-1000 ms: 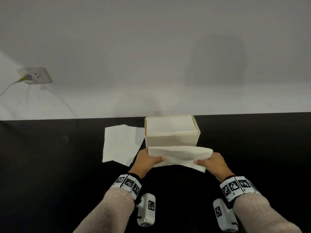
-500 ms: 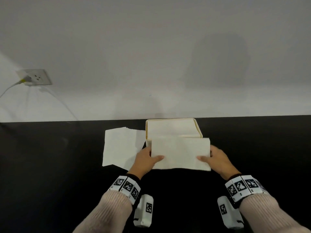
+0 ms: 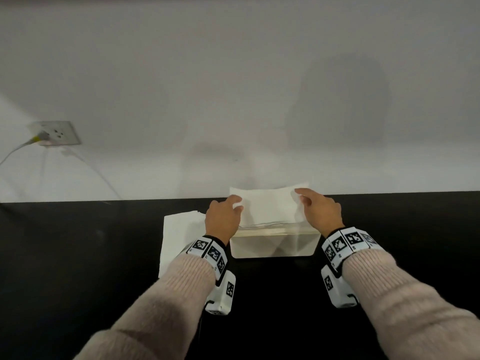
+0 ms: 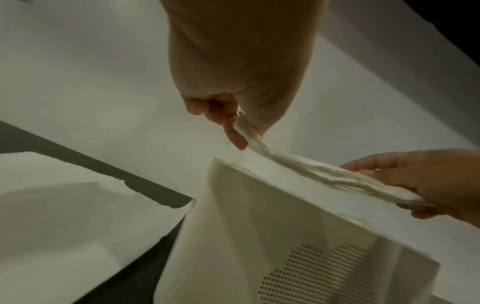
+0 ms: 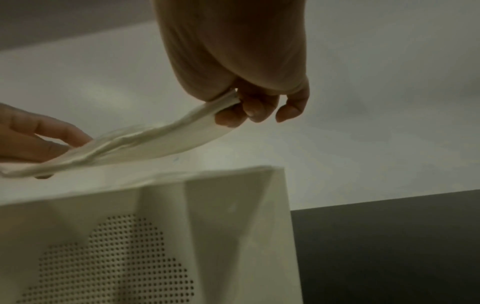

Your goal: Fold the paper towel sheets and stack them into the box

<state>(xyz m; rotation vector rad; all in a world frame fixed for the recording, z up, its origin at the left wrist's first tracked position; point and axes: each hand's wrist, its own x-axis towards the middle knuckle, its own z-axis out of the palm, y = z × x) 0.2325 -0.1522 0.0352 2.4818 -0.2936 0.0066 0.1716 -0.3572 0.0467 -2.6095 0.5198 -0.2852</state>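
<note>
A folded white paper towel (image 3: 270, 206) hangs just above the cream box (image 3: 272, 245), sagging a little in the middle. My left hand (image 3: 223, 216) pinches its left end (image 4: 249, 133) between thumb and fingers. My right hand (image 3: 319, 211) pinches the right end (image 5: 221, 107) the same way. The box holds a stack of folded sheets up to its rim. Its front wall has a patch of small holes (image 5: 114, 263). Unfolded sheets (image 3: 179, 237) lie flat on the black table to the left of the box.
The black table (image 3: 78, 268) runs to a white wall just behind the box. A wall socket (image 3: 57, 133) with a plugged cable sits far left. Both sleeves and wrist cameras hover over the table's near part.
Both hands have carried the folded towel from in front of the box up and forward, so it now hangs over the box's top. The loose sheets stayed put.
</note>
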